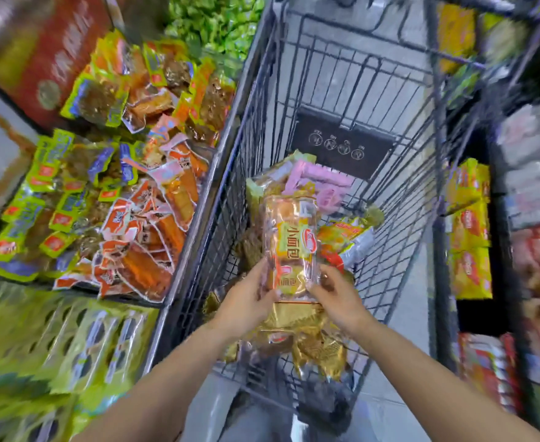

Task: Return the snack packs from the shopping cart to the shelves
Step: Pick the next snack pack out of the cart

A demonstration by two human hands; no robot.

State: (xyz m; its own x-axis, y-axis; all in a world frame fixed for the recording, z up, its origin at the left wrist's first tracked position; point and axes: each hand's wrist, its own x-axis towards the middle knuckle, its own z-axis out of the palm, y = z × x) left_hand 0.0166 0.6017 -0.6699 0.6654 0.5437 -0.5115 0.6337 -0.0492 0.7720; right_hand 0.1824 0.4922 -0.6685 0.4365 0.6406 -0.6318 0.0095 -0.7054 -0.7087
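Snack-filled shelves (109, 193) flanked a wire shopping cart (399, 173). A clear bread pack (291, 244) was held above the cart's snack packs (310, 342), gripped by left hand (246, 301) and right hand (339, 298).

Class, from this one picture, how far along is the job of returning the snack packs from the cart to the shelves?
Done: cannot be judged; the shelf bins are full of packs anyway. In hand: the left hand and right hand grip a clear bread pack over the shopping cart. Left: pink packs, gold packs and others lie inside.
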